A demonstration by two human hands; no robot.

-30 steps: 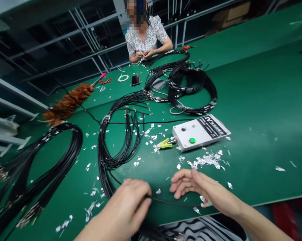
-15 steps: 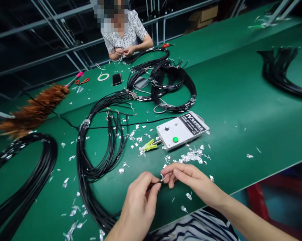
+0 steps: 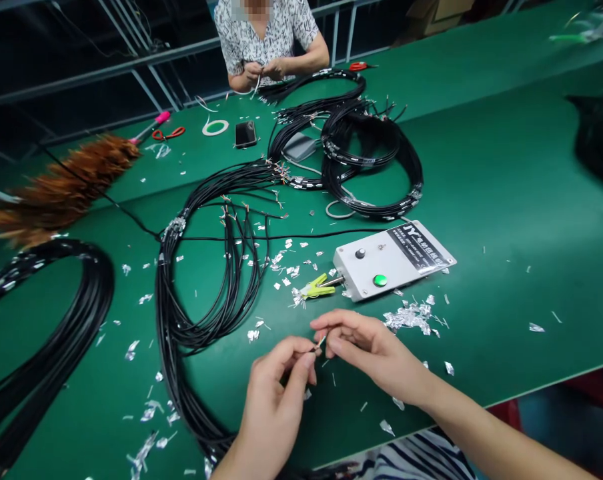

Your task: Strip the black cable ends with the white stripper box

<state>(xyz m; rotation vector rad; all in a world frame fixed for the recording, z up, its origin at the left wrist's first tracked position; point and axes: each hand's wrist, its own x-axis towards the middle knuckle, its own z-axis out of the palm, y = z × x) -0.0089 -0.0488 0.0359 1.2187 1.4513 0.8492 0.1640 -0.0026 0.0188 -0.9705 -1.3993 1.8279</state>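
While pinching cable end (image 3: 317, 351) in left hand (image 3: 277, 393) above table (image 3: 501, 293), apparently separating wires (image 3: 322, 341) with right hand (image 3: 376, 350) half-curled — cannot tell if gripping. Next, hold cable end steady; fan wires apart.

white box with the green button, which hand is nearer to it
Right. The right hand is just on the near side of the white box; the left hand is farther off, toward the near left.
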